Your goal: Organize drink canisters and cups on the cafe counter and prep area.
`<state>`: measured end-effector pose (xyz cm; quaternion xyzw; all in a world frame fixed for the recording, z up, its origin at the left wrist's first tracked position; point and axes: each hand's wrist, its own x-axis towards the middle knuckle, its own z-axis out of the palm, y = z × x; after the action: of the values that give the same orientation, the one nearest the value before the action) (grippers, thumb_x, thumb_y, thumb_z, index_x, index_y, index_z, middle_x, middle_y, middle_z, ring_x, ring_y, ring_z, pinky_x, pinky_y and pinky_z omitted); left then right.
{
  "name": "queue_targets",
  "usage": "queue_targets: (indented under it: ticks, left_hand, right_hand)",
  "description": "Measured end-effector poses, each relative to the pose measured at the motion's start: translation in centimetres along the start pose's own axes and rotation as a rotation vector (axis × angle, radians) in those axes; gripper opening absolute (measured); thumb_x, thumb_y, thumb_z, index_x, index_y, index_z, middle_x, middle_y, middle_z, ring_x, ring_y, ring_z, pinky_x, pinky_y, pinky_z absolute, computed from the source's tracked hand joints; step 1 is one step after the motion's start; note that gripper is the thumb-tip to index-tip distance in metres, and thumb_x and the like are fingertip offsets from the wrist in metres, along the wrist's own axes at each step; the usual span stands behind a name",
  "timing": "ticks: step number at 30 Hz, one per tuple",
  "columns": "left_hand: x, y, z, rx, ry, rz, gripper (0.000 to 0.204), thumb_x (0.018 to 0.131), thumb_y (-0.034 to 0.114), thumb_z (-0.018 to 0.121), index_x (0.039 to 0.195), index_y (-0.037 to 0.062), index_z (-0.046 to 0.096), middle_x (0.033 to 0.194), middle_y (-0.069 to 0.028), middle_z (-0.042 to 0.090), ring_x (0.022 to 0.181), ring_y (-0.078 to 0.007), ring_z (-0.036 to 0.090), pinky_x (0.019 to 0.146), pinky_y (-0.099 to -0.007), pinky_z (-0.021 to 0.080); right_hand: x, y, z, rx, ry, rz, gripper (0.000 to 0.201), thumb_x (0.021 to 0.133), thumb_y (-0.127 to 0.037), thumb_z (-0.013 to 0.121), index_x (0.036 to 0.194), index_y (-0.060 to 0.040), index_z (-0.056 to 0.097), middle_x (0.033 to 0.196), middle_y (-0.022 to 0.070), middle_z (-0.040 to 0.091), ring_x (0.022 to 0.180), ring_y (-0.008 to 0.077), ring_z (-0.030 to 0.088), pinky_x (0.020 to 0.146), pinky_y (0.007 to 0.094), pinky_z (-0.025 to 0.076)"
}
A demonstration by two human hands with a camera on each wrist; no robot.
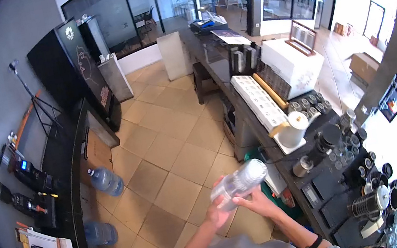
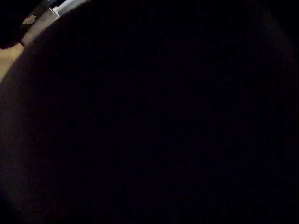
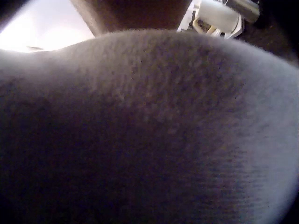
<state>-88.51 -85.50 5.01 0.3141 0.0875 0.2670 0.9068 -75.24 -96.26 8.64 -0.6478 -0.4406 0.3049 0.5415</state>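
In the head view a clear, ribbed stack, apparently plastic cups in a sleeve (image 1: 239, 183), is held tilted over the floor, its round end up and to the right. My left hand (image 1: 218, 212) grips its lower left end. My right hand (image 1: 256, 202) holds its underside, with the thumb along it; the far fingers are hidden behind it. The left wrist view is almost wholly dark. Grey cloth (image 3: 149, 121) fills most of the right wrist view, and neither wrist view shows the fingers.
Along the right runs a dark counter (image 1: 295, 189) with a white kettle (image 1: 293, 129), a metal cup (image 1: 302, 166), glasses, jars and scales. Large water bottles (image 1: 106, 181) stand on the tiled floor (image 1: 163, 167) beside the left counter. A dark stool (image 1: 202, 77) is farther ahead.
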Motion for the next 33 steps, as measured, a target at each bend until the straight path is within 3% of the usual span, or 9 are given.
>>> queue_targets:
  ticks: [3, 4, 5, 8, 11, 15, 20, 30, 33]
  left_hand:
    - [0.7, 5.6, -4.8, -0.101, 0.04, 0.07, 0.09, 0.083, 0.045, 0.076, 0.154, 0.0154, 0.03, 0.149, -0.0096, 0.045, 0.133, -0.0272, 0.049, 0.11, -0.0456, 0.043]
    - [1.0, 7.7, -6.3, -0.122, 0.039, 0.068, 0.089, 0.083, 0.048, 0.074, 0.154, 0.015, 0.031, 0.148, -0.0099, 0.047, 0.132, -0.0274, 0.05, 0.11, -0.0453, 0.043]
    - [1.1, 9.4, -7.6, -0.146, 0.04, 0.064, 0.088, 0.084, 0.051, 0.073, 0.154, 0.0146, 0.032, 0.146, -0.0102, 0.049, 0.131, -0.0277, 0.052, 0.11, -0.045, 0.043]
    - [2.2, 14.8, -10.4, -0.132, 0.007, 0.123, 0.09, 0.083, 0.055, 0.071, 0.153, 0.014, 0.033, 0.144, -0.0106, 0.052, 0.128, -0.0282, 0.054, 0.104, -0.0463, 0.049]
    - [3.0, 18.2, -14.6, -0.128, 0.04, 0.092, 0.09, 0.082, 0.056, 0.071, 0.153, 0.0145, 0.033, 0.145, -0.0108, 0.051, 0.129, -0.0282, 0.053, 0.096, -0.048, 0.054]
    - [6.1, 20.8, -17.5, -0.158, 0.092, 0.095, 0.09, 0.081, 0.054, 0.073, 0.153, 0.0165, 0.033, 0.146, -0.0104, 0.05, 0.129, -0.0288, 0.053, 0.089, -0.0492, 0.057]
    - [11.9, 23.0, -20.8, -0.183, -0.013, 0.062, 0.089, 0.083, 0.045, 0.074, 0.156, 0.0244, 0.026, 0.151, -0.0085, 0.04, 0.132, -0.0334, 0.05, 0.089, -0.0518, 0.056]
    - [30.3, 29.3, -24.8, 0.046, 0.034, -0.033, 0.102, 0.075, 0.048, 0.08, 0.157, 0.0231, 0.025, 0.149, -0.0095, 0.042, 0.133, -0.0338, 0.049, 0.089, -0.055, 0.057]
    - [37.0, 31.2, -25.5, 0.042, -0.011, -0.049, 0.1, 0.077, 0.041, 0.08, 0.157, 0.0191, 0.025, 0.146, -0.0089, 0.045, 0.132, -0.0311, 0.049, 0.097, -0.0519, 0.053]
  right_hand:
    - [6.4, -1.8, 5.2, -0.084, -0.101, -0.061, 0.051, 0.082, -0.049, 0.078, 0.11, -0.0064, 0.074, 0.137, 0.0176, 0.057, 0.134, 0.0378, 0.039, 0.115, 0.049, 0.024]
    - [8.7, -1.9, 6.8, -0.093, -0.16, -0.12, 0.068, 0.082, -0.046, 0.08, 0.132, -0.0053, 0.06, 0.142, 0.0178, 0.05, 0.133, 0.0355, 0.04, 0.114, 0.0479, 0.028]
    - [10.4, -1.9, 8.2, -0.1, -0.178, -0.115, 0.068, 0.082, -0.046, 0.08, 0.132, -0.0053, 0.06, 0.142, 0.0178, 0.05, 0.133, 0.0355, 0.04, 0.114, 0.0479, 0.028]
    - [16.1, -3.4, 10.9, -0.098, -0.357, -0.145, 0.105, 0.082, -0.034, 0.084, 0.156, -0.0047, 0.016, 0.151, 0.0172, 0.031, 0.137, 0.0303, 0.037, 0.113, 0.0442, 0.035]
    - [20.7, -6.8, 13.1, 0.223, -0.378, -0.146, 0.1, 0.086, -0.023, 0.081, 0.158, -0.0054, 0.013, 0.153, 0.0154, 0.033, 0.142, 0.0268, 0.034, 0.118, 0.0441, 0.028]
    - [25.9, -9.8, 13.7, 0.213, -0.329, -0.163, 0.099, 0.088, -0.019, 0.078, 0.159, -0.0088, 0.009, 0.144, 0.0136, 0.042, 0.137, 0.0237, 0.04, 0.112, 0.0442, 0.035]
    - [33.3, -11.3, 12.1, -0.018, -0.364, -0.112, 0.063, 0.089, -0.022, 0.077, 0.144, -0.0084, 0.048, 0.13, 0.0085, 0.054, 0.117, 0.0186, 0.055, 0.103, 0.0336, 0.044]
    - [53.5, -7.6, 5.3, -0.263, -0.639, -0.148, 0.061, 0.086, -0.031, 0.079, 0.135, -0.0051, 0.054, 0.123, 0.0144, 0.065, 0.113, 0.0264, 0.063, 0.098, 0.0375, 0.049]
    - [59.7, -7.3, 2.9, -0.354, -0.683, -0.184, 0.062, 0.083, -0.032, 0.081, 0.134, -0.0044, 0.057, 0.125, 0.0154, 0.065, 0.113, 0.0294, 0.064, 0.097, 0.0386, 0.05]
